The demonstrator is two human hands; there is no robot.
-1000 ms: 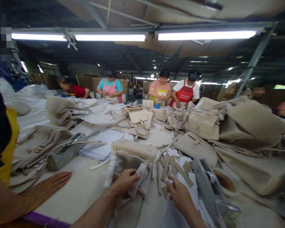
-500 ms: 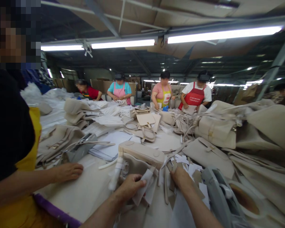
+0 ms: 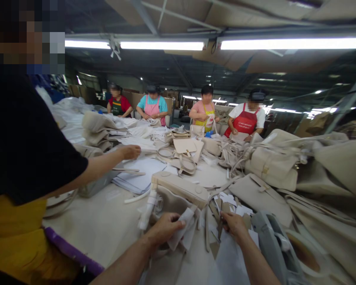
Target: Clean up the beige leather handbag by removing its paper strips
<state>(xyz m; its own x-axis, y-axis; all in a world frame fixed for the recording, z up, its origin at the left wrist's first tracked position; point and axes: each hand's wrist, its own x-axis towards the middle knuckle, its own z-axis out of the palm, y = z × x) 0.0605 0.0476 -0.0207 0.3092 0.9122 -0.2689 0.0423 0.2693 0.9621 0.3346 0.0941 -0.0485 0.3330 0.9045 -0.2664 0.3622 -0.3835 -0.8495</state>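
In the lower middle, an open beige handbag (image 3: 180, 189) lies on its side with crumpled lining or wrapping inside. My left hand (image 3: 165, 230) is closed on a white strip of wrapping (image 3: 185, 217) at the bag's near end, thumb on top. To its right, my right hand (image 3: 233, 225) has its fingers pinched together over a heap of white and tan scraps (image 3: 227, 199). A narrow dark piece shows by its fingertips; whether it is held, and what it is, I cannot make out. A beige strap (image 3: 207, 227) hangs between my hands.
A grey tape dispenser (image 3: 274, 241) stands right of my right arm, beside a tape roll (image 3: 302, 251). Beige bags (image 3: 262, 196) pile up on the right. White sheets (image 3: 139, 176) lie ahead. A co-worker's arm (image 3: 106, 160) reaches in from the left; several people work across the table.
My right hand has lifted slightly and drawn back from the scraps, its fingers now more visible. My left hand stays on the white strip. The co-worker's arm at left has reached farther forward.
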